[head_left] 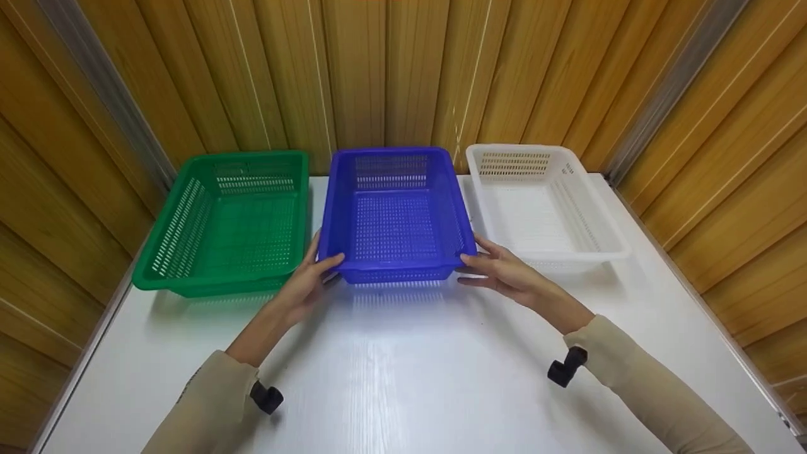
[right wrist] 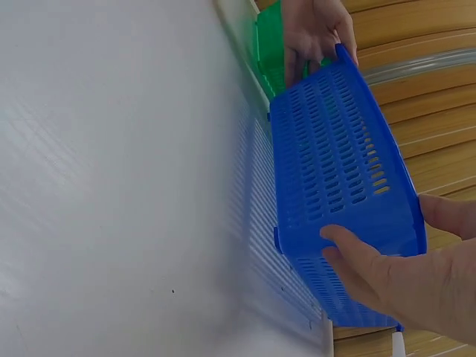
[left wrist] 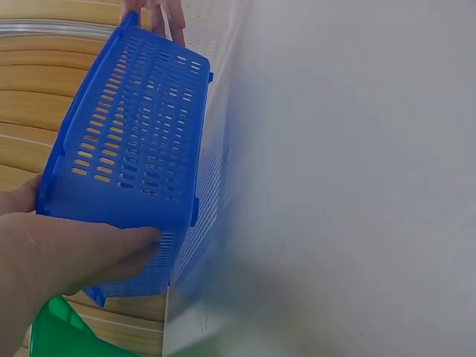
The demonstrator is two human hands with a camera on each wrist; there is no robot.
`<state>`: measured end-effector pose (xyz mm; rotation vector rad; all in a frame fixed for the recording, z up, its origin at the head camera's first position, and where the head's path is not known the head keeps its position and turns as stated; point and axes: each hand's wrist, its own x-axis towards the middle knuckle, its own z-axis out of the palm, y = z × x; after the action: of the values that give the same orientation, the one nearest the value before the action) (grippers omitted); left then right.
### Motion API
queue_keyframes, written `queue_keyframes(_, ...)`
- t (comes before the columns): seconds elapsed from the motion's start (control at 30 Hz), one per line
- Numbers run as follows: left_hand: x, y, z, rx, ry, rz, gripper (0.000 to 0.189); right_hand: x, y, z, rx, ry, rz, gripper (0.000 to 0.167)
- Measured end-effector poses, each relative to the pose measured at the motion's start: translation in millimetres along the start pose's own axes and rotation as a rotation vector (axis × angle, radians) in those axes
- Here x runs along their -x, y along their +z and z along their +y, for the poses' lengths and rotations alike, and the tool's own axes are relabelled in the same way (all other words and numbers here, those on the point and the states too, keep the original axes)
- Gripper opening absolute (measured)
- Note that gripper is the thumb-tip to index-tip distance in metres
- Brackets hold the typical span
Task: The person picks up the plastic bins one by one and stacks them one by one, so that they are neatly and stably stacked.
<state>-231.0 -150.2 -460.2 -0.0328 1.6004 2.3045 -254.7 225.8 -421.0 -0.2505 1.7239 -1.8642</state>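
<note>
A blue plastic basket (head_left: 394, 221) with slotted walls sits between two others, with nothing inside it. My left hand (head_left: 307, 277) grips its near left corner, thumb over the rim and fingers against the outer wall. At the near right corner my right hand (head_left: 501, 268) holds it the same way. In the left wrist view the basket (left wrist: 134, 126) shows its slotted near wall, with the left hand (left wrist: 74, 249) at the corner. The right wrist view shows the right hand (right wrist: 401, 275) on the opposite corner, close over the white table.
On the left stands a green basket (head_left: 252, 227), its rim near the left hand. A white basket (head_left: 536, 208) stands on the right. All three are on a white table (head_left: 391, 378) with wood-panelled walls (head_left: 410, 75) behind and at the sides.
</note>
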Motion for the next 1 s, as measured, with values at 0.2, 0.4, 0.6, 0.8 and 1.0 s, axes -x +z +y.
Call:
queue_keyframes(0.2,4.7,7.8,14.0,0.019,0.038,-0.032,0.088,7.4,-1,-11,0.006,-0.044,0.035,0.076)
queue_keyframes(0.4,13.9,14.4,32.9,0.008,0.067,-0.062,0.088,13.2,1,-17,-0.046,-0.153,0.037,0.071)
queue_keyframes(0.6,24.7,17.4,53.0,-0.018,0.069,-0.064,0.088,15.4,6,-27,-0.092,-0.240,0.005,0.068)
queue_keyframes(0.8,31.4,11.2,70.3,-0.043,0.101,-0.064,0.091,12.6,20,-35,-0.126,-0.278,0.032,0.074)
queue_keyframes(1.0,40.6,0.4,79.4,-0.081,0.113,-0.041,0.089,5.4,34,-42,-0.153,-0.285,0.038,0.078)
